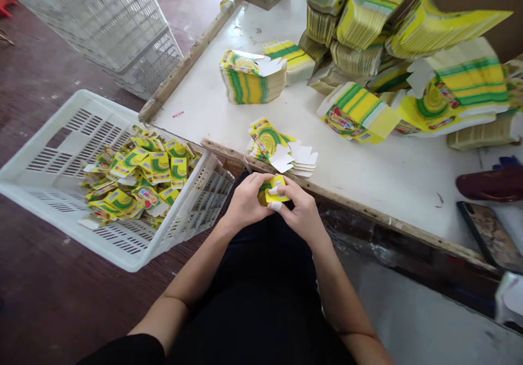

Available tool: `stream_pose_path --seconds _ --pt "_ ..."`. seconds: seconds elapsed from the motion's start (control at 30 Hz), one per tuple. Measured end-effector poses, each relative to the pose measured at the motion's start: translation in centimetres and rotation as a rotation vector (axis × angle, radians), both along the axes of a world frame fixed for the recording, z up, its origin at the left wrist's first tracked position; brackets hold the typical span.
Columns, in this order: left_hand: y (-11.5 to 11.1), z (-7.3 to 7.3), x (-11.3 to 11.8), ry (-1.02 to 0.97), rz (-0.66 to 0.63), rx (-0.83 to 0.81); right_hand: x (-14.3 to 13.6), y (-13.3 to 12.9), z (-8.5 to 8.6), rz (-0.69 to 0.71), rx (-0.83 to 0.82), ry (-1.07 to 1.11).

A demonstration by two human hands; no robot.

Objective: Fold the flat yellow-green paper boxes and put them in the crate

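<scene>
Between my two hands, just below the table's front edge, is a small yellow and green box [279,188] with a barcode on its upper face. My left hand [247,202] grips its left side. On the right side my right hand [301,211] holds it, with white wrappings on the thumb and a fingertip. The fingers hide part of the box. Several flat printed cartons [266,138] with white flaps lie fanned on the table [196,103] just beyond my hands.
A white plastic basket [141,256] at the left holds many small yellow boxes [157,166]. Carton bundles [253,84] stand farther back, with tall stacks [359,22] at the back right. A phone [490,234] lies at the right edge. A wooden strip [347,204] borders the table.
</scene>
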State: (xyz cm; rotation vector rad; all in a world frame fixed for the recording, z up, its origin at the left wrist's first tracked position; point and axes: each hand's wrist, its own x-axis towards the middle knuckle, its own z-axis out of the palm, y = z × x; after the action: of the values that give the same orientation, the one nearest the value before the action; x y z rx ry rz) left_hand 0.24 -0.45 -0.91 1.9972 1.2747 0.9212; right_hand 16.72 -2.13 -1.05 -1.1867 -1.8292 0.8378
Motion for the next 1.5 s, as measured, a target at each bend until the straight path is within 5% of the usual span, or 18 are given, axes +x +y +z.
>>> stream_pose_path --seconds 1.17,1.5 --pt "0.04 0.37 -0.44 -0.023 -0.03 -0.017 0.25 -0.17 0.25 0.059 0.017 -0.037" --pt "-0.06 -0.05 -0.43 0.034 -0.041 0.037 -0.01 -0.22 -0.44 -0.04 0.113 -0.011"
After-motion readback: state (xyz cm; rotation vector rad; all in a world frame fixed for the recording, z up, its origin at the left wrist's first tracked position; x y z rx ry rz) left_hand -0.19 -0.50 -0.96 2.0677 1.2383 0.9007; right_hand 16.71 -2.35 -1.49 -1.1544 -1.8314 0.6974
